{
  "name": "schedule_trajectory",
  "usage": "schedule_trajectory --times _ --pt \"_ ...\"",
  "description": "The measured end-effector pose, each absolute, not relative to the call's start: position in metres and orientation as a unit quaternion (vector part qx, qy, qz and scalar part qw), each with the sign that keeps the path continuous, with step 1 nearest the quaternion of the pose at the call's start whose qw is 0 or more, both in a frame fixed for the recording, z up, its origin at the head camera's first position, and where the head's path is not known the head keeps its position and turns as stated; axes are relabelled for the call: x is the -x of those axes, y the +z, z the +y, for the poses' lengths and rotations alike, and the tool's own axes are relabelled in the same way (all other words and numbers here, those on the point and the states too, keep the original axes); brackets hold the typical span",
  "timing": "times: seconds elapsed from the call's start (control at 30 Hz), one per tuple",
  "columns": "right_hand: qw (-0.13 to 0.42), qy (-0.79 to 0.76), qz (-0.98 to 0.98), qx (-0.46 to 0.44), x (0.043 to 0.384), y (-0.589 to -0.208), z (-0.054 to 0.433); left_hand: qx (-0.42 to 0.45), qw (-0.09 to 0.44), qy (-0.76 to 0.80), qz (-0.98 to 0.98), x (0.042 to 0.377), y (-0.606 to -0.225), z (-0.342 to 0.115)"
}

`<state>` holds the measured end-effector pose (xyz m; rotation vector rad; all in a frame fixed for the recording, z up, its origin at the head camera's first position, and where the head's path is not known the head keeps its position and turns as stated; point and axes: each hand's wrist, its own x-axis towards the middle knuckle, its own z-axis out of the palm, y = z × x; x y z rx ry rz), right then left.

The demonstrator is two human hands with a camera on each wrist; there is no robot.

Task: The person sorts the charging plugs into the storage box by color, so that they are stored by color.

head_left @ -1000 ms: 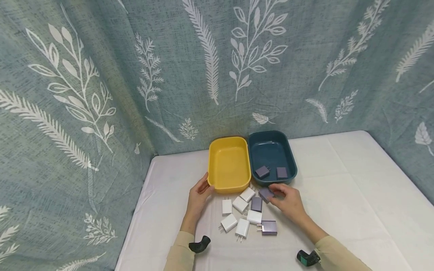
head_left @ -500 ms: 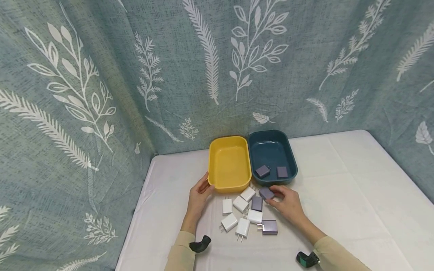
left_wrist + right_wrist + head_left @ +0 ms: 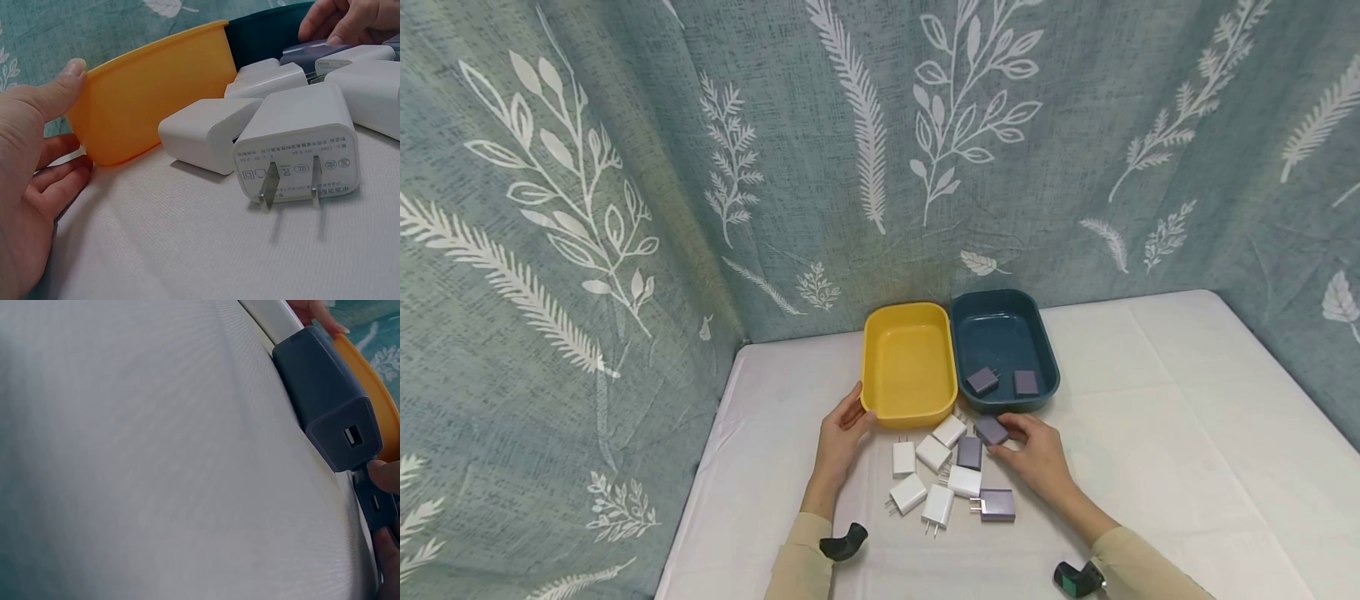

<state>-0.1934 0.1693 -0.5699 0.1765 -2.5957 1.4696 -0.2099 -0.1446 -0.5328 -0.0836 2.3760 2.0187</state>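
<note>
In the head view, my right hand point(image 3: 1037, 454) pinches a purple plug-in charger point(image 3: 991, 430) between thumb and fingers, just in front of the blue tray point(image 3: 1051, 367). At the front left corner of the yellow tray point(image 3: 910, 358), my left hand point(image 3: 841, 437) holds on, its thumb point(image 3: 74, 70) at the rim and its fingers low by the wall. Two purple chargers point(image 3: 1026, 383) lie inside the blue tray. Two more purple ones, a darker charger point(image 3: 969, 452) and a shiny charger point(image 3: 997, 505), lie on the table near the right hand.
Several white chargers point(image 3: 937, 505) lie scattered before the trays, some with metal prongs toward me. A white cloth covers the table point(image 3: 1150, 433). Behind and at the sides hangs a green leaf-patterned curtain point(image 3: 820, 167). Black devices point(image 3: 844, 542) sit at both wrists.
My right hand and wrist have shifted very slightly around the purple charger, which stays almost in place. The left hand keeps its hold on the yellow tray.
</note>
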Motion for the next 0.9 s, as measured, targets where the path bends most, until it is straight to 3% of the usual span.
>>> schedule_trajectory --times 0.9 --pt "0.142 0.488 -0.857 -0.083 0.1879 -0.5654 0.1682 0.028 0.010 0.650 0.759 0.2096 -0.5327 -0.1440"
